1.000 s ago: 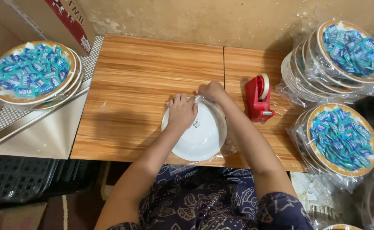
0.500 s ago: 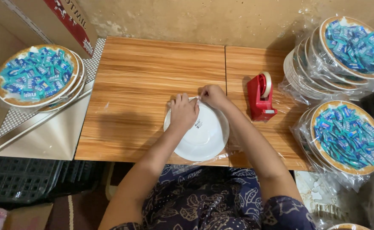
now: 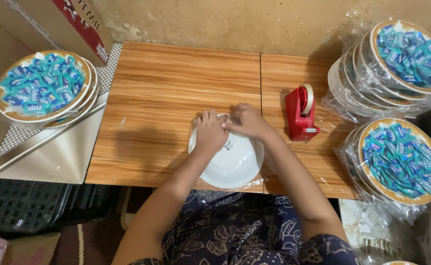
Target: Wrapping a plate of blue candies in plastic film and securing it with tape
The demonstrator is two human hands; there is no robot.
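- Hands met on the upturned white plate (image 3: 232, 164) at the wooden table's (image 3: 176, 98) near edge.
- Left hand (image 3: 210, 132) lay flat, pressing the clear wrap down, grasping nothing.
- Right hand (image 3: 246, 121) pinched the wrap at the far rim.
- Red tape dispenser (image 3: 301, 114) stood just beside, right.
- Wrapped candy plates (image 3: 402, 162) were stacked further right.
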